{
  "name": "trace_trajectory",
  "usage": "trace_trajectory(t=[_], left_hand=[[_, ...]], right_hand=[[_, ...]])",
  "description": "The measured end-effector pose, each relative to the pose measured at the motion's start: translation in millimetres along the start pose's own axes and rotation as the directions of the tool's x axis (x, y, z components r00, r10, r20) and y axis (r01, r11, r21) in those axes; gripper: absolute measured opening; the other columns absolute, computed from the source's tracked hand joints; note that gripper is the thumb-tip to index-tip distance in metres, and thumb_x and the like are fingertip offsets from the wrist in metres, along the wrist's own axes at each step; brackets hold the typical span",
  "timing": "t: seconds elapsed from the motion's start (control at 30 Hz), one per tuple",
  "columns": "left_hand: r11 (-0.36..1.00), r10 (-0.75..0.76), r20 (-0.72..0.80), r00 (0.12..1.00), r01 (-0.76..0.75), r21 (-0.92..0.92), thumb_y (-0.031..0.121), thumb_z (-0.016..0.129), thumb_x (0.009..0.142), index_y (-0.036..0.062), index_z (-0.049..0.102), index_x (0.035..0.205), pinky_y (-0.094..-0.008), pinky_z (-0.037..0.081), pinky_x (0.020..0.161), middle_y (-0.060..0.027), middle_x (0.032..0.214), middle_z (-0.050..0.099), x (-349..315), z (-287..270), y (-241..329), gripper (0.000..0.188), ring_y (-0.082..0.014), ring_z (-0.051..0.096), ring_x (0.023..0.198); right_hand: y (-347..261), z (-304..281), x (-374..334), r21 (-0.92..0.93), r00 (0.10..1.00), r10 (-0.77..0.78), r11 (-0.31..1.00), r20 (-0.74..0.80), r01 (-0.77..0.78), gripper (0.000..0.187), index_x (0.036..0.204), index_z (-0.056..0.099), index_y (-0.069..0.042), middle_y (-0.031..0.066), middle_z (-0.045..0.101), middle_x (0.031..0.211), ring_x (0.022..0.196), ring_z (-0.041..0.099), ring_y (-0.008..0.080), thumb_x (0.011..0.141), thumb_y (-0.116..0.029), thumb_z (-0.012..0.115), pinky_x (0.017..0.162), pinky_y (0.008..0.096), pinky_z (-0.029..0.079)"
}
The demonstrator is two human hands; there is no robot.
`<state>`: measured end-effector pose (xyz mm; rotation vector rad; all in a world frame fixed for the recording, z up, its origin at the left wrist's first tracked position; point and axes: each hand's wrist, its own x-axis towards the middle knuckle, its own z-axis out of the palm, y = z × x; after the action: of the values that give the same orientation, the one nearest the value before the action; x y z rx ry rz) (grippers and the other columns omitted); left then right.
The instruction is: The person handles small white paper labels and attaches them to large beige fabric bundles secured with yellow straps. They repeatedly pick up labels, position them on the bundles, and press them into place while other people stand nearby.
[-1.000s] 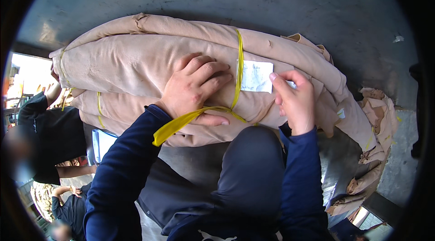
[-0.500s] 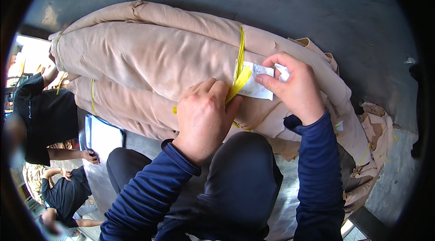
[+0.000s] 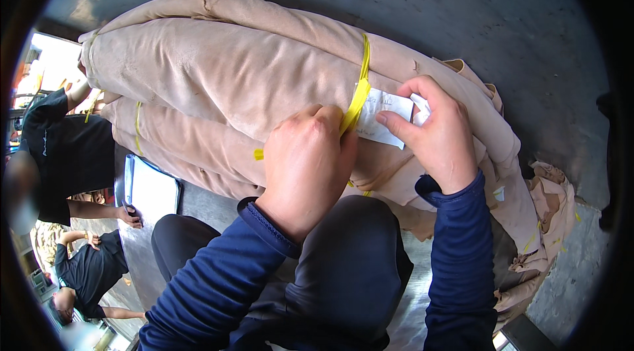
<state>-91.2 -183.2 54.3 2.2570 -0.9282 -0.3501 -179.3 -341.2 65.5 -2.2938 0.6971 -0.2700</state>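
Grey metal sheeting [image 3: 475,1] spans my upper frame. Centre: the left hand [image 3: 307,159] clenches a yellow strap [image 3: 361,93] across a tan leather-like roll [image 3: 218,73]; the right hand [image 3: 442,140], half-open, thumb over a white label [image 3: 383,101], grip unclear. Strap-handling seems underway, calling for steady tension.

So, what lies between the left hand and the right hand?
The head view shows part of the yellow strap, then the white paper label, between the left hand and right hand.

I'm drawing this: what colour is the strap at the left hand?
The strap is bright yellow, clearest in the head view.
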Motion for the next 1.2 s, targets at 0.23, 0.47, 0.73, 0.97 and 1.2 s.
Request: trace_trajectory(t=[0.23,0.47,0.73,0.97,1.2], left_hand=[[0.995,0.081,-0.090,0.993,-0.076,0.057,0.012,0.063,0.075,0.0001,0.057,0.072,-0.0440,0.049,0.069,-0.0179,0.074,0.061,-0.9,4.9,0.7,0.014,-0.0366,0.062,0.072],[0.994,0.113,-0.122,0.986,-0.111,0.023,0.013,0.063,0.077,-0.0018,0.054,0.073,-0.0458,0.046,0.065,-0.0194,0.074,0.058,-1.6,7.1,-1.8,0.018,-0.0391,0.059,0.072],[0.994,0.105,-0.107,0.989,-0.106,-0.010,0.011,0.063,0.076,-0.0003,0.054,0.073,-0.0447,0.046,0.069,-0.0183,0.074,0.058,-1.7,8.1,-3.2,0.015,-0.0373,0.059,0.074],[0.989,0.077,-0.049,0.996,-0.083,-0.122,0.014,0.064,0.081,0.0006,0.062,0.085,-0.0421,0.050,0.067,-0.0181,0.077,0.063,-1.0,-1.4,-11.8,0.014,-0.0349,0.063,0.072],[0.912,-0.112,0.272,0.956,0.207,-0.353,0.009,0.056,0.086,-0.0067,0.065,0.087,-0.0264,0.049,0.048,-0.0089,0.056,0.063,32.6,-23.9,-11.6,0.018,-0.0155,0.061,0.046]], right_hand=[[-0.5,0.5,-1.7,-0.029,1.000,0.011,1.000,-0.002,-0.011,0.030,0.089,0.056,-0.005,0.0152,0.068,0.080,0.074,0.067,0.0322,0.074,-0.019,0.078,0.066,0.0390,0.052],[-4.5,0.2,-2.3,-0.057,1.000,0.012,0.998,-0.014,-0.013,0.030,0.090,0.056,-0.005,0.0156,0.068,0.081,0.076,0.067,0.0326,0.074,-0.020,0.077,0.066,0.0396,0.052],[-8.1,8.0,-3.4,-0.143,0.998,0.003,0.990,-0.060,-0.012,0.031,0.088,0.056,-0.007,0.0147,0.066,0.078,0.073,0.066,0.0337,0.073,-0.022,0.079,0.062,0.0416,0.050],[1.7,3.5,-3.2,-0.027,0.999,0.029,0.999,-0.032,-0.030,0.024,0.084,0.060,-0.004,0.0092,0.064,0.072,0.067,0.062,0.0219,0.076,-0.020,0.076,0.059,0.0349,0.047],[18.4,-11.6,-2.5,0.197,0.993,0.099,0.974,0.071,-0.111,0.012,0.086,0.062,-0.001,-0.0025,0.058,0.071,0.065,0.050,0.0041,0.083,-0.011,0.068,0.059,0.0226,0.042]])
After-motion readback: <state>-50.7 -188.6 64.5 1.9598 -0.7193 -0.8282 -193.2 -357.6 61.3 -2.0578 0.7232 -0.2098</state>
